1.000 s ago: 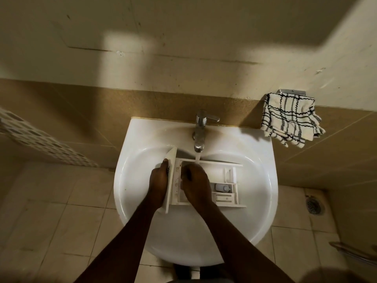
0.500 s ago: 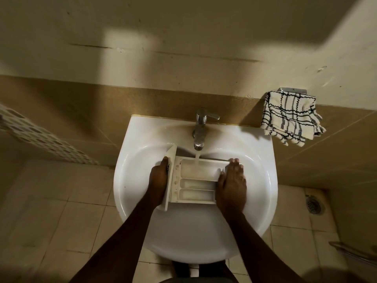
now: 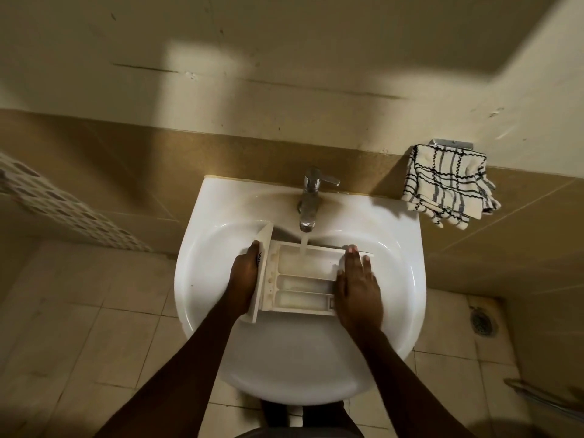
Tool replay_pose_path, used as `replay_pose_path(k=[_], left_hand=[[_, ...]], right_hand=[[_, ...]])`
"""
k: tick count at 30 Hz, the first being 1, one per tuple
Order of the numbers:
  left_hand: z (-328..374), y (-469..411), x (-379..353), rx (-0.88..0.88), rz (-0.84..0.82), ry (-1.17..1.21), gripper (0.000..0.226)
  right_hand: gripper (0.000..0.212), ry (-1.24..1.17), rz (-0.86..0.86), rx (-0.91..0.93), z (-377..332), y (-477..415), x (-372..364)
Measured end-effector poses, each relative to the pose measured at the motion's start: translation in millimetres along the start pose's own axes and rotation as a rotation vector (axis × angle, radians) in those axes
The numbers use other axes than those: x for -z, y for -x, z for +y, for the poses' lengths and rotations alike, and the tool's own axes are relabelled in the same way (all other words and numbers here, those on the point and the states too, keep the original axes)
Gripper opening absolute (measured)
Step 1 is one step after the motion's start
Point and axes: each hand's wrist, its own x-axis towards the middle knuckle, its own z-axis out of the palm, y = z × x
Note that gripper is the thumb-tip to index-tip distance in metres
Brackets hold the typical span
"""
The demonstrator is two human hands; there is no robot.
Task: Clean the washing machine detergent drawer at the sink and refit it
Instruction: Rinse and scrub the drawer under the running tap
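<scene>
Two hands are at work over the sink [image 3: 202, 279]. On the left, the front panel [image 3: 264, 267] of the detergent drawer [image 3: 303, 290] is gripped by the left hand [image 3: 245, 273]. The drawer is held across the basin with its compartments facing up, and the widest one is being flooded by the stream [image 3: 304, 245] from the tap [image 3: 311, 197]. On the right, the drawer's far end is steadied by the right hand [image 3: 358, 289], laid flat with fingers straight and nothing grasped. Rinsing is judged to be the step in hand, and refitting is not yet begun. Next, the two narrower compartments, which look stained, should be brought under the flow and rubbed, then the water tipped out. Further right, a checked towel [image 3: 448, 188] is hung ready for drying.
</scene>
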Motion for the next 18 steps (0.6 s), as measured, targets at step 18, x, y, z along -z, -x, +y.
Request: replay_pose_path(k=[18], left_hand=[[-11.9,9.7,-41.8,0.182,-0.155,0.26,0.039]], right_hand=[[0.059,0.163,-0.198,0.357,-68.6,38.6,-2.8]])
